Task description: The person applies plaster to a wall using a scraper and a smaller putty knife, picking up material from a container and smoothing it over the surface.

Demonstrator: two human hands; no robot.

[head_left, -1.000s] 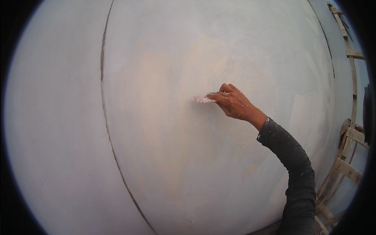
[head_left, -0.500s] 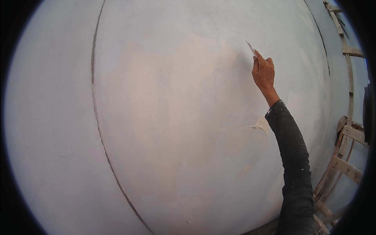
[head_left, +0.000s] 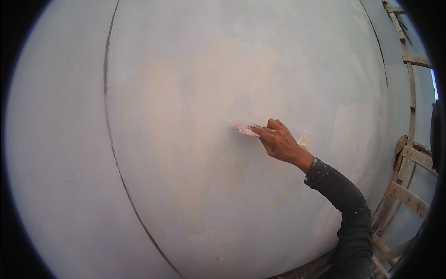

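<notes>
Scraper at the wall

The right hand (head_left: pixel 281 142) grasps a pink, white-smeared scraper (head_left: pixel 244 129), its edge leftward, at the middle of the pale wall (head_left: pixel 186 262) near a cream patch (head_left: pixel 165 102). A dab (head_left: pixel 306 139) shows beside the wrist; wooden rungs (head_left: pixel 409 197) rise far right.

A long charcoal sleeve (head_left: pixel 341 191), snug and rumpled into folds along its length, showed whitish smudges at its cuff (head_left: pixel 313 170); the bare right hand (head_left: pixel 280 142) was dotted across the back with white flecks.
</notes>
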